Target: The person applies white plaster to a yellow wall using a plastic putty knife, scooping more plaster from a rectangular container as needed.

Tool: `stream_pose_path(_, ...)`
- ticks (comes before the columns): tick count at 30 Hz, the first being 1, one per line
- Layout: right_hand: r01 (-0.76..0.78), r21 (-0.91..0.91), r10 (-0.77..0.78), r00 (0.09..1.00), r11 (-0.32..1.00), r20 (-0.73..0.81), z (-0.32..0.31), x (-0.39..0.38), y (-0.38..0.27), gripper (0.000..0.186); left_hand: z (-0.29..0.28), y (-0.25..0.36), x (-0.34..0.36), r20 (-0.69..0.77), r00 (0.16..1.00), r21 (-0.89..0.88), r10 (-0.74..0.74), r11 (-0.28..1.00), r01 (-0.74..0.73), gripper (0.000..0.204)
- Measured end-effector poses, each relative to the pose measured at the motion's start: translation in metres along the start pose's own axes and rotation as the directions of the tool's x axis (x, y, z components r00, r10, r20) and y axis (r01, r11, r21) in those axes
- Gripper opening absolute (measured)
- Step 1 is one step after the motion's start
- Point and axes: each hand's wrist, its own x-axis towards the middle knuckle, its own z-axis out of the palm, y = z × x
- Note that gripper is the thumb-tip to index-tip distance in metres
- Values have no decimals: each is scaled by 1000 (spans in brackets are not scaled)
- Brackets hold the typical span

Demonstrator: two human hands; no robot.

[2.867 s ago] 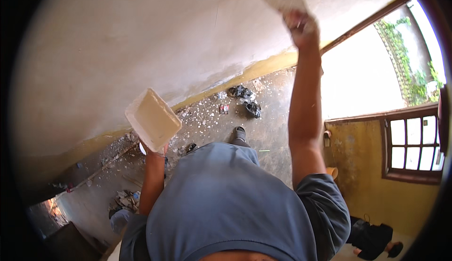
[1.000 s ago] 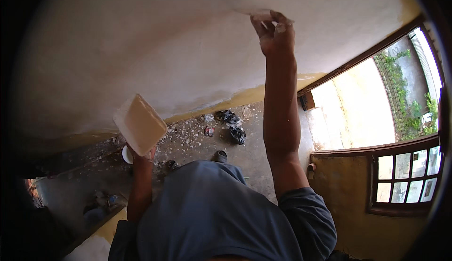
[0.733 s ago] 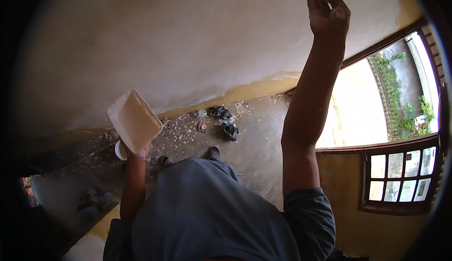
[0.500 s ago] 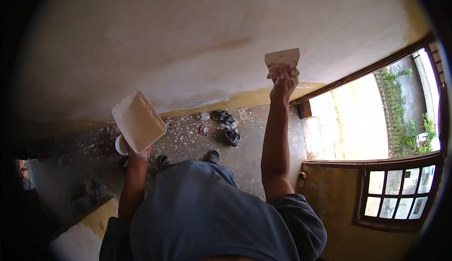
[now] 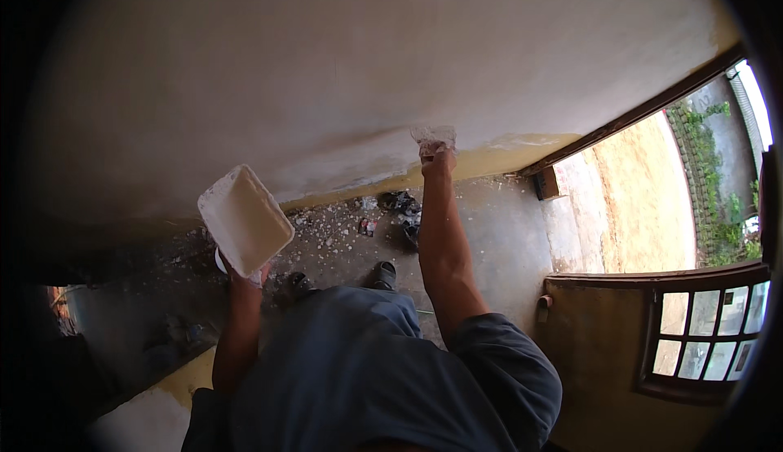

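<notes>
My left hand [image 5: 253,276] grips a white rectangular plaster tray [image 5: 217,217] from below, tilted, its inner face coated in pale filler. My right arm reaches out to the wall [image 5: 310,60], and my right hand [image 5: 439,160] is closed round a wide putty knife [image 5: 432,135] smeared with filler. Its blade lies low against the wall, just above a yellow unplastered strip; the blade's edge is hard to make out. Whitish filler covers most of the wall.
White crumbs litter the grey floor [image 5: 481,232] along the wall's foot, with black plastic bags [image 5: 401,201] among them. A white round container [image 5: 219,260] shows partly behind the tray. To the right are a doorway, a wooden block [image 5: 547,183] and a paned window [image 5: 708,334].
My right hand and the putty knife have moved down and left along the wall. The tray stays in my left hand, nearly unmoved. The view has shifted slightly.
</notes>
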Motion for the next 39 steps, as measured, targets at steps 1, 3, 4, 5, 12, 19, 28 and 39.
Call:
stream_pose_path(1,35,-1,-35,999,999,20,7,22,-28,1,1,-6,2,5,1000,-14,-9,1000,9,53)
stream_pose_path(3,84,64,-90,991,994,97,27,23,-55,9,-1,-7,0,-3,1000,-11,-8,1000,8,52)
stream_pose_path(4,68,27,-68,998,997,10,49,0,-60,7,-5,-1,-5,-18,1000,6,2,1000,-2,52)
stream_pose_path(5,60,25,-61,998,998,10,63,-21,-65,7,-5,0,-8,-27,1000,7,6,1000,-6,52)
stream_pose_path(12,635,-237,-556,765,735,327,81,-78,-78,16,-3,-14,-13,-13,999,-20,-40,999,39,51)
stream_pose_path(19,816,-212,-346,442,537,828,85,-206,-62,25,11,-25,21,149,978,-23,-145,988,150,50)
stream_pose_path(28,936,-333,200,306,117,931,98,-322,8,39,49,-43,53,137,908,-252,-396,872,419,66)
stream_pose_path(39,916,-398,191,401,-57,896,77,-307,48,36,59,-51,54,114,899,-229,-423,869,438,71)
